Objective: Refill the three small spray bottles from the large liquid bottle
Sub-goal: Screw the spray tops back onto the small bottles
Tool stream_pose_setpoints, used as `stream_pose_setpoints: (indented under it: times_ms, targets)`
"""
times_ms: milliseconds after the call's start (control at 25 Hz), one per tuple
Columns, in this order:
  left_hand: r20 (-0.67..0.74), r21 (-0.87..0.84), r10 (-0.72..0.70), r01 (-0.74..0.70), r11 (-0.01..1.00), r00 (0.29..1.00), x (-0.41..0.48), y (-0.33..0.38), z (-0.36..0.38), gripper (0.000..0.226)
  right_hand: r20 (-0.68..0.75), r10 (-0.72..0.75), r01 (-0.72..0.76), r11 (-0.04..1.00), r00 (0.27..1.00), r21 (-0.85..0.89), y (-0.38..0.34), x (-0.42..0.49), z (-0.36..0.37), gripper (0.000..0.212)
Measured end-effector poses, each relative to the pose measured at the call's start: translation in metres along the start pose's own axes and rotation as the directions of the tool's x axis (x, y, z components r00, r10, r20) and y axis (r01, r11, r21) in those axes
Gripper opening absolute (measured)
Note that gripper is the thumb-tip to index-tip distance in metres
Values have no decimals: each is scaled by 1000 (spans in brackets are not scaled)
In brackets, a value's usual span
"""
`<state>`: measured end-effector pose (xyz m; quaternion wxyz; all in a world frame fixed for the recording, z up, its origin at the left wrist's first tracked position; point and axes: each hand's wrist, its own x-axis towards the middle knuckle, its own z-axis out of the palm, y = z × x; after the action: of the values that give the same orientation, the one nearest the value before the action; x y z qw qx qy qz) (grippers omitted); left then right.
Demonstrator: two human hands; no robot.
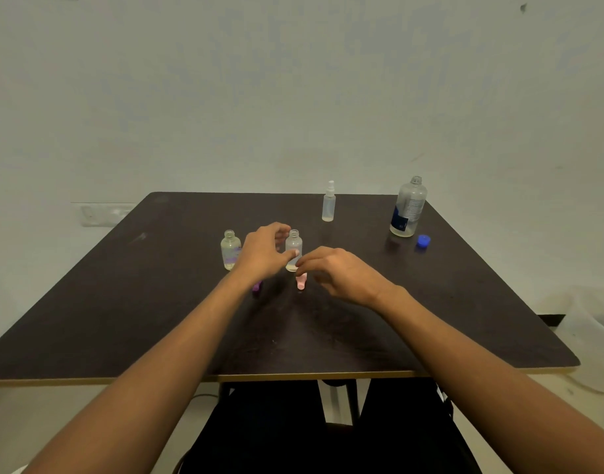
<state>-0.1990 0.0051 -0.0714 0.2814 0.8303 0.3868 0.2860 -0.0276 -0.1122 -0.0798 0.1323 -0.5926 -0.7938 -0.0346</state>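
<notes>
On the dark brown table [465, 302], the left hand [264, 251] grips a small clear plastic bottle with an open neck [293, 246] near the middle, thumb across its front and fingers curled behind. The right hand [341, 271] hangs just beside the bottle's base, its fingers loosely bent and holding nothing; whether the tips touch the bottle I cannot tell. A pink spray cap [301, 281] lies below them, and a purple spray cap [257, 287] peeks from under the left wrist. Left of the grip stands a second open small bottle with a purple label [230, 249]. Farther back stands a slim bottle with a white spray head [329, 201]. At far right is the large clear liquid bottle [408, 208] – uncapped – with its blue cap [423, 241] beside it.
</notes>
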Motion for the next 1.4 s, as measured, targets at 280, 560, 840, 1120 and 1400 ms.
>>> stream_pose_setpoints:
  times_ms: [280, 560, 840, 1120, 1400]
  targets:
    - [-7, 41, -48, 48, 998, 999, 5, -4, 13, 56, 19, -68, 69, 998, 997, -14, -4, 0, 7, 31]
    - [-36, 5, -80, 81, 997, 996, 4, -6, 13, 56, -15, -135, 134, 989, 991, -54, -6, 11, 11, 20]
    - [-107, -66, -23, 16, 998, 994, -3, 3, -4, 43, -260, 53, -8, 985, 964, 173, 3, 5, -26, 21]
    - [-106, -236, 28, -53, 970, 994, -25, 28, -17, 42, -469, 399, 45, 722, 788, 691, -4, -8, -124, 27]
    - [-81, -278, 61, -81, 957, 995, -42, 52, -22, 50, -498, 383, 142, 665, 778, 733, -21, -6, -163, 30]
